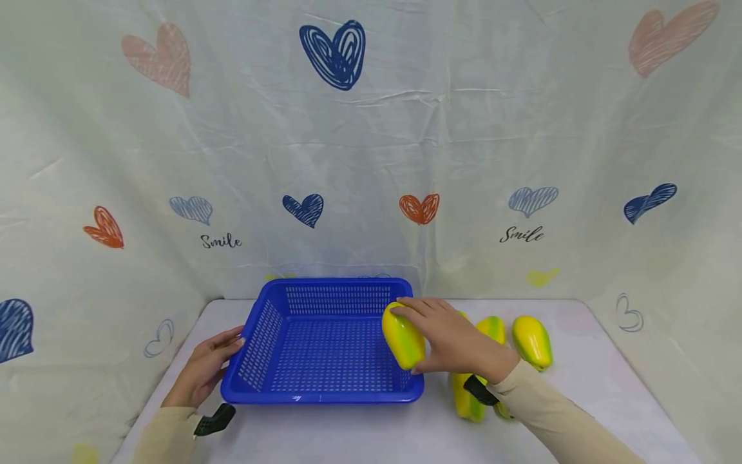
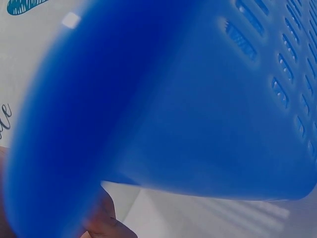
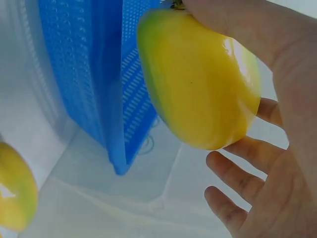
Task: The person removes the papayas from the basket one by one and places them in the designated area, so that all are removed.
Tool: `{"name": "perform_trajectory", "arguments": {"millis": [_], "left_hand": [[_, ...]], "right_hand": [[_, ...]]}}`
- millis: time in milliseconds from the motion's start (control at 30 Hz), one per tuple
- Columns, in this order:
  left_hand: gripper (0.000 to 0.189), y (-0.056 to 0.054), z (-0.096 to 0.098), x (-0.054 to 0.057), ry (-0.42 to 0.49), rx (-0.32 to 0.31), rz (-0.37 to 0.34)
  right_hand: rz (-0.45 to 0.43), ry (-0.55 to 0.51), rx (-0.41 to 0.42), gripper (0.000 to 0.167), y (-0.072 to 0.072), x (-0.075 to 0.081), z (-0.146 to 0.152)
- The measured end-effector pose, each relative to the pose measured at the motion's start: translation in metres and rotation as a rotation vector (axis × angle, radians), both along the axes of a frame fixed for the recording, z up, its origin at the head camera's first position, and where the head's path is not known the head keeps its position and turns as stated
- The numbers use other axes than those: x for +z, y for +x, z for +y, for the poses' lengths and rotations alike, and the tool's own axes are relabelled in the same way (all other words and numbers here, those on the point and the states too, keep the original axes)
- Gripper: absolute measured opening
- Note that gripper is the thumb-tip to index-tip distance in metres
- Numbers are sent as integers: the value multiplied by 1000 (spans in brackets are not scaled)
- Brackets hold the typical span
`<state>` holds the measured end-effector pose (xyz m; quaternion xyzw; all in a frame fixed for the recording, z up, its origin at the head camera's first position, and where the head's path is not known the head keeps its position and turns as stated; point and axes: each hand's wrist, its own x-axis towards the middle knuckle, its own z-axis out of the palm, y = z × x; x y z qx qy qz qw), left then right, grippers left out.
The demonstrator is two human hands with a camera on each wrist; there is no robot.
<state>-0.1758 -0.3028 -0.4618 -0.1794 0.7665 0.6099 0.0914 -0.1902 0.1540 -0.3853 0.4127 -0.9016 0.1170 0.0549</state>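
Observation:
A blue plastic basket (image 1: 324, 398) with slotted walls stands on the table, its inside bare in the head view. My left hand (image 1: 204, 367) holds its left rim; in the left wrist view the blurred rim (image 2: 94, 109) hides most of that hand. Over the basket's right rim, my right hand (image 1: 449, 335) grips a glossy yellow-green papaya (image 1: 404, 338) between thumb and fingers. The right wrist view shows this papaya (image 3: 198, 79) close up, beside the basket wall (image 3: 106, 79). Several more papayas (image 1: 468, 403) lie to the right, partly hidden under my right hand and forearm.
One papaya (image 1: 532, 341) lies apart at the right of the white table (image 1: 591, 386). Behind the table and along its sides hangs a pale cloth (image 1: 359, 148) printed with hearts. The basket's far side stands close to this cloth.

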Motion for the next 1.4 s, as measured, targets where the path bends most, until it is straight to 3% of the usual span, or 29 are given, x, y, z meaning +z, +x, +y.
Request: {"name": "perform_trajectory", "arguments": {"millis": [467, 833, 1400], "left_hand": [[65, -2, 2, 0, 0, -4, 9], [65, -1, 2, 0, 2, -2, 11], [65, 2, 0, -1, 5, -1, 8]], "right_hand": [[-28, -128, -173, 103, 19, -3, 50], [-45, -192, -296, 102, 38, -17, 94], [-2, -170, -373, 107, 53, -33, 135]]}}
